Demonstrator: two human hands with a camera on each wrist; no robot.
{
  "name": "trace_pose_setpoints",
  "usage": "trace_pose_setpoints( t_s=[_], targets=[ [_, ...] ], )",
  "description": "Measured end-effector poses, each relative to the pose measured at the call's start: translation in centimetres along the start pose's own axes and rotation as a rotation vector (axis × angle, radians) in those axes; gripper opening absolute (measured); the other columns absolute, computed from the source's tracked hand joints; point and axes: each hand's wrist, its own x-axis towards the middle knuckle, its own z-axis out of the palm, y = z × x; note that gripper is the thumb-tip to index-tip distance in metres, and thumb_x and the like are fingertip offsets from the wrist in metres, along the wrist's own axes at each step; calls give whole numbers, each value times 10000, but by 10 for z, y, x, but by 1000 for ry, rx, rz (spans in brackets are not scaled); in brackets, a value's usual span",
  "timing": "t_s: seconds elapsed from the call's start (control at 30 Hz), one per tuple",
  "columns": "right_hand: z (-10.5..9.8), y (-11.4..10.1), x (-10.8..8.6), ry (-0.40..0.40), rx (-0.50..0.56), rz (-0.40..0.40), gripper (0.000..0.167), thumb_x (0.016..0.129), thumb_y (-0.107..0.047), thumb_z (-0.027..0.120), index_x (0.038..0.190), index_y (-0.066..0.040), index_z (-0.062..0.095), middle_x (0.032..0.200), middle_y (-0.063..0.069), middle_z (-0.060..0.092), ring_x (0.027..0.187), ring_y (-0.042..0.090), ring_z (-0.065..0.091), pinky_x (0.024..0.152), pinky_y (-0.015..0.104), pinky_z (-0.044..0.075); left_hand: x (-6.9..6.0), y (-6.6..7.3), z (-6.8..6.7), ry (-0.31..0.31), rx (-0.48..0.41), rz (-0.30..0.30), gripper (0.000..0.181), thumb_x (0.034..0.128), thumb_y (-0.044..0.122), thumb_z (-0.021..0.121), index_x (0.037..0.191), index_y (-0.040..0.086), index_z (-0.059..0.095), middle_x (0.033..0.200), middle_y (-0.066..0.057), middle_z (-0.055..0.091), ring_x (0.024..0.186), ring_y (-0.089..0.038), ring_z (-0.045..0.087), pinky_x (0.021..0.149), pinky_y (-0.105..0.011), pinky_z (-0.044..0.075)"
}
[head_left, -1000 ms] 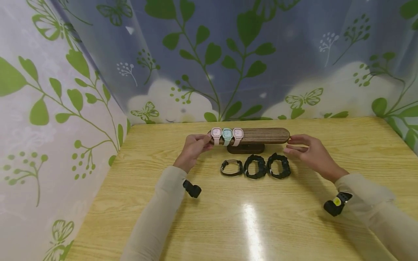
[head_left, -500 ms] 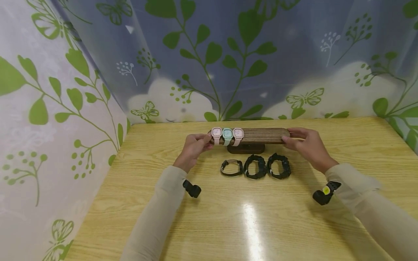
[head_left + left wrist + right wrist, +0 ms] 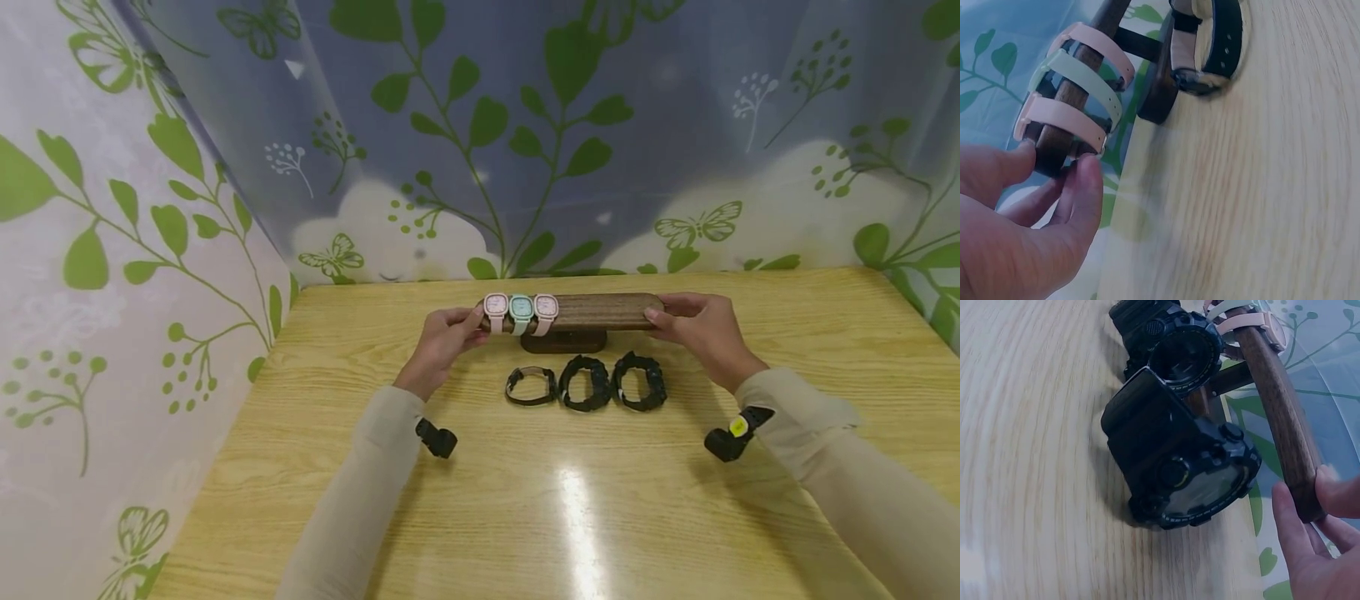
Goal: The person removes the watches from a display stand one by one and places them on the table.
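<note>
A dark wooden watch stand (image 3: 607, 312) carries two pink watches (image 3: 496, 307) and a mint green watch (image 3: 521, 309) between them, grouped toward its left end. My left hand (image 3: 441, 346) grips that left end, thumb on one side and fingers on the other, close to the outer pink strap (image 3: 1069, 120). The bar's bare right end is pinched by my right hand (image 3: 705, 336), thumb opposite the fingers, as the right wrist view also shows. In front of the stand's base (image 3: 564, 342) lie a slim black watch (image 3: 553, 387) and two chunky black watches (image 3: 600, 385) (image 3: 657, 385).
Everything stands on a light wood-grain table (image 3: 480, 500). A leaf-patterned curtain (image 3: 465, 200) hangs just behind the stand, and another patterned sheet (image 3: 112, 317) borders the left side. The black watches sit between the stand and the table's front part.
My right hand has moved left and in, from touching the stand's right tip to gripping that end. The left hand keeps its grip; stand and watches look unmoved.
</note>
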Motion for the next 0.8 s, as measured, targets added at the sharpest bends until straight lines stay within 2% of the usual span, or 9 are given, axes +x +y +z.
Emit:
trace_pose_setpoints(
  t_s=[0.2, 0.33, 0.47, 0.6, 0.8],
  targets=[
    [1, -1, 0, 4, 30, 43, 618, 1019, -181, 643, 1515, 74, 374, 1507, 280, 367, 877, -10, 706, 980, 351, 549, -1, -5, -10, -81, 46, 29, 517, 1064, 266, 559, 1494, -2, 459, 1377, -190, 541, 1254, -335, 577, 1045, -369, 520],
    [1, -2, 1, 11, 39, 39, 593, 1020, -158, 637, 1504, 79, 390, 1482, 264, 376, 891, -13, 698, 965, 331, 558, 0, -8, -16, -162, 87, 84, 582, 1039, 305, 603, 1558, 134, 403, 1477, -139, 465, 1300, -314, 540, 1077, -414, 495],
    [2, -2, 1, 20, 42, 35, 583, 1016, -148, 642, 1495, 84, 405, 1446, 243, 393, 898, -11, 692, 955, 329, 564, 3, -10, -17, -243, 112, 145, 638, 997, 266, 683, 1565, 267, 393, 1579, -96, 358, 1322, -293, 528, 1079, -461, 488],
    [2, -3, 0, 23, 40, 39, 591, 1014, -154, 647, 1499, 79, 402, 1442, 244, 402, 899, -8, 692, 964, 341, 561, 7, -10, -13, -298, 139, 193, 681, 957, 210, 744, 1541, 338, 419, 1588, -68, 355, 1308, -286, 538, 1055, -474, 506],
    [3, -2, 0, 27, 57, 50, 592, 1011, -141, 648, 1499, 83, 399, 1455, 249, 384, 900, -8, 690, 961, 328, 561, 13, -12, -8, -311, 173, 260, 676, 938, 141, 760, 1526, 280, 458, 1496, -29, 465, 1257, -272, 549, 1005, -395, 545]
  ],
)
